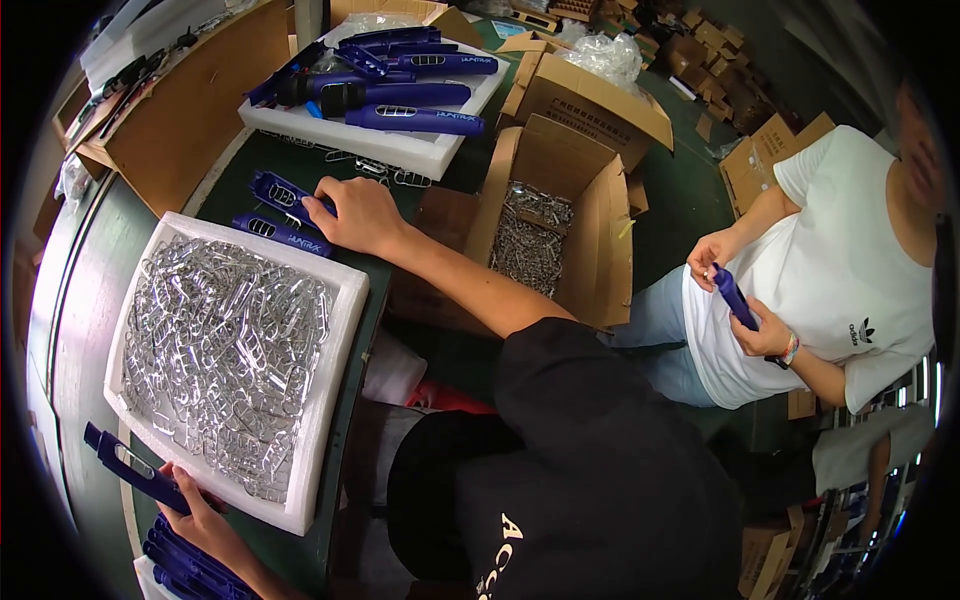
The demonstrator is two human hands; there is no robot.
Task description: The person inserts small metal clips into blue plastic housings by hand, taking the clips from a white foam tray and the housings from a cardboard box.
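A dark green surface (250, 165) runs up the left of the frame, cluttered with cardboard boxes (545, 215) and a white foam tray (335, 340) of silver metal clips. At lower left, the left hand (195, 510) has its fingers closed around a blue plastic handle (135, 468). At upper centre, the right hand (360, 212) rests curled fingertips on another blue handle piece (280, 190). At right, a co-worker in white (850, 270) holds a blue part.

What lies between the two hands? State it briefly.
Head view: the white foam tray heaped with silver metal clips fills the stretch between the left hand, gripping a blue handle, and the right hand.
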